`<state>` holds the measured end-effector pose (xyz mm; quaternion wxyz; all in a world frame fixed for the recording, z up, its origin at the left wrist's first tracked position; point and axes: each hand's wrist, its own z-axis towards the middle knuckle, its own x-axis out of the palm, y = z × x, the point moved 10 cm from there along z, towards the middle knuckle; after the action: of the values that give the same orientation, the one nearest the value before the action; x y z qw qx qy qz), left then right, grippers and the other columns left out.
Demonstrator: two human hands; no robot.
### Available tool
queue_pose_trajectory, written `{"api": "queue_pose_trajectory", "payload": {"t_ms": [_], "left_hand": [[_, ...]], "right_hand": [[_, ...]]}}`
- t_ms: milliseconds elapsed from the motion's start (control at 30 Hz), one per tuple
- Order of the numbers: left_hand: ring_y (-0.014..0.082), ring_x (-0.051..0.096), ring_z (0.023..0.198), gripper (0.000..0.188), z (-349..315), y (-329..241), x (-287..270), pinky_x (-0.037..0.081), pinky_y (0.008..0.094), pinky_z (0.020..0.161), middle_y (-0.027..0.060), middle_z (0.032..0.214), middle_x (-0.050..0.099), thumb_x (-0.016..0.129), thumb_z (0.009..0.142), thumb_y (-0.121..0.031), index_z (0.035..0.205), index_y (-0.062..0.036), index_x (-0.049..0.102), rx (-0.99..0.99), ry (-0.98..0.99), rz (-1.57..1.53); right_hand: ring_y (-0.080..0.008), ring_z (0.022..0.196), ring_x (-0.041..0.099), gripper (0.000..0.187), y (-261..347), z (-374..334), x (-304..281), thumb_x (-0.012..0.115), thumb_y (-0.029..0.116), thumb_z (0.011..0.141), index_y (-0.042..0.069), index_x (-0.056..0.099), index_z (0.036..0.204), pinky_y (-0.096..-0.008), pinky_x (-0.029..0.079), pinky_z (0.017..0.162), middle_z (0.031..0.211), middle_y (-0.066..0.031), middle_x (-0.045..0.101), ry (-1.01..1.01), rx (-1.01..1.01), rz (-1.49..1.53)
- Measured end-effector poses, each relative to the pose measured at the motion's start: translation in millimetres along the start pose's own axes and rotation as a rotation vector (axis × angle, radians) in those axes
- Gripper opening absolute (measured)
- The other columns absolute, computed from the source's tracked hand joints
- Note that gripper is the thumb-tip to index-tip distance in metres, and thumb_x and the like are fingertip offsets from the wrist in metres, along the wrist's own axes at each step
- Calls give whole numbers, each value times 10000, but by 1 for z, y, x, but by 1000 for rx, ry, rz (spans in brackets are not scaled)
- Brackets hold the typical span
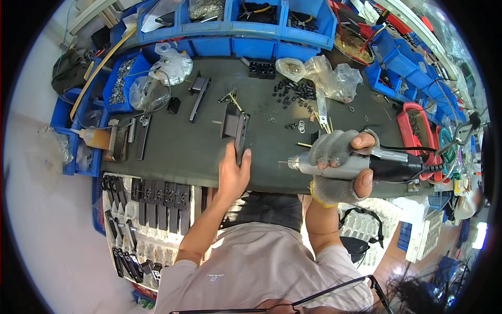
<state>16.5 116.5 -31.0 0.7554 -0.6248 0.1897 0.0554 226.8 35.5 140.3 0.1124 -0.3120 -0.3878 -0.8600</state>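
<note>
My bare left hand grips the near end of a dark grey metal part, a long narrow bar with a wider block on its left side, between thumb and fingers. The part is at the middle of the dark work mat. In a grey glove with bare fingertips, my right hand is wrapped round a silver and black electric screwdriver. Its thin bit points left toward the metal part, apart from it. Just beyond the part lie some thin yellow sticks and small metal bits.
Blue bins line the back; more stand left and right. Small black pieces, plastic bags and scissors-like white tool lie at the back right. A red basket stands right. Dark parts fill a tray at lower left.
</note>
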Motion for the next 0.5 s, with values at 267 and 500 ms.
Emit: {"api": "queue_pose_trajectory", "payload": {"t_ms": [267,500], "left_hand": [[414,703,856,254,83,2,47,544,447,758,210,911,724,692,899,-140,1077,29,628,36,67,64],[438,662,947,253,97,11,88,526,514,815,211,1009,697,703,885,-179,1044,14,667,82,118,416]], "right_hand": [[-182,651,606,642,-1,-6,-40,849,435,762,17,518,1119,-317,542,586,789,-74,570,-173,16,-85],[-201,615,531,549,-2,-2,-50,754,397,826,25,500,1139,-352,459,546,737,-78,511,-113,-4,-161]]}}
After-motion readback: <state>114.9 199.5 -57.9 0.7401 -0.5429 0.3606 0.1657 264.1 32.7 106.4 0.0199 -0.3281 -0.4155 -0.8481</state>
